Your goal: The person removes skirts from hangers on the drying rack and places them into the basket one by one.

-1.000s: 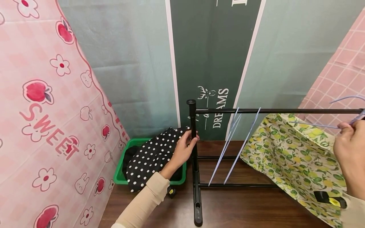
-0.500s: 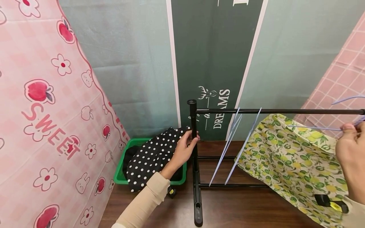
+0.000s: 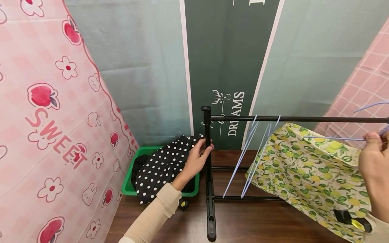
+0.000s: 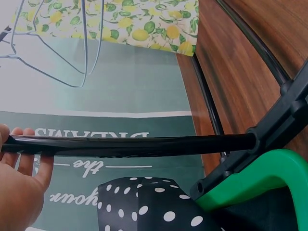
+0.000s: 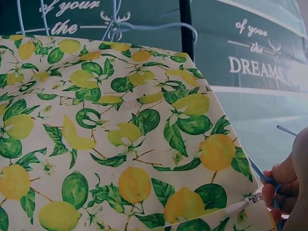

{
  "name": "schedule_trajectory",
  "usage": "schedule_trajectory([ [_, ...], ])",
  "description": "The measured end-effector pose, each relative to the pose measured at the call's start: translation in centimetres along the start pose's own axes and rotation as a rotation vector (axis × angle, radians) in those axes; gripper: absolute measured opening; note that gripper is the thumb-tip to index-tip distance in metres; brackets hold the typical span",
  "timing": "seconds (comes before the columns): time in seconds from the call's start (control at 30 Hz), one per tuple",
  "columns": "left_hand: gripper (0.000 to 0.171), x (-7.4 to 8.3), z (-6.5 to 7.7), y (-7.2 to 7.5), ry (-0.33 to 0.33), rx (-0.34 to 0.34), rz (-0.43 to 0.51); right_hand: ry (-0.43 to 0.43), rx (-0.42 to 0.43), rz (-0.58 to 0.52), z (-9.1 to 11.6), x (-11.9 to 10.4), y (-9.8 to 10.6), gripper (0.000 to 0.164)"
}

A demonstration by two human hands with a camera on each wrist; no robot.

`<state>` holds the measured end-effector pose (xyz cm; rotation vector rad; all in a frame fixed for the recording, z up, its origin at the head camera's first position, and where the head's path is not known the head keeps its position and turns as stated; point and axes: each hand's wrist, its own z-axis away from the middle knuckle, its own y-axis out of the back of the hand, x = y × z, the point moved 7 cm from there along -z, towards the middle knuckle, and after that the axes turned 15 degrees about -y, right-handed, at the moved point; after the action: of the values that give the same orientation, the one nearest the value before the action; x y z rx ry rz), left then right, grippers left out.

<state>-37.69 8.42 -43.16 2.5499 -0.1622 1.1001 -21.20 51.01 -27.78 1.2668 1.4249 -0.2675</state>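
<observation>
Head view. Left hand [image 3: 197,157]: fingers and thumb curled round the upright black post [image 3: 207,130] of a rack. Green basket [image 3: 130,193]: beyond and left of these fingers, on the floor, holding black polka-dot cloth [image 3: 161,168]. Right hand [image 3: 375,165]: pinching a blue hanger [image 3: 337,138]. Lemon-print cloth [image 3: 307,175]: left of and below the right fingers, the hanger's arm along its upper edge. Rack rail [image 3: 316,119]: just above those fingers; hook above it, seating not discernible. Spare hangers [image 3: 240,162]: on the rail, between the hands.

Left wrist view. Fingers [image 4: 45,171] behind the post, gripping. Lemon-print cloth well apart from them, past the spare hangers.

Right wrist view. Thumb and fingers [image 5: 284,171] closed on the hanger, at a corner of the lemon-print cloth; hook tip free, near them.

Step, as judged: placing the loaded hanger on the rail. Next move probably calls for a firm pinch, hook aligned over the rail, post steadied.
</observation>
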Motion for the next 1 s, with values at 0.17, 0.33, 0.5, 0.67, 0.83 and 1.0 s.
schedule_trajectory([
  [0.17,0.029,0.1,0.0,-0.1,0.012,-0.009,0.001,0.027,0.014,-0.013,0.6,-0.7,0.3,0.025],
  [0.33,0.029,0.1,0.1,-0.1,0.012,-0.010,0.005,0.045,0.048,-0.001,1.4,-1.3,0.7,0.024],
  [0.5,0.029,0.0,0.2,0.0,0.010,-0.002,0.011,0.088,0.076,-0.004,2.0,-1.7,1.0,0.025],
  [0.67,0.028,-1.2,-0.7,-0.5,-0.007,-0.007,0.029,0.129,0.126,-0.012,2.0,-1.8,1.0,0.026],
  [0.83,0.029,-2.1,-1.6,-1.2,-0.022,-0.019,0.053,0.129,0.166,-0.024,2.1,-1.6,1.1,0.027],
  [1.0,0.028,-2.7,-2.5,-1.7,-0.025,-0.029,0.073,0.118,0.163,-0.027,2.2,-1.8,0.9,0.029],
])
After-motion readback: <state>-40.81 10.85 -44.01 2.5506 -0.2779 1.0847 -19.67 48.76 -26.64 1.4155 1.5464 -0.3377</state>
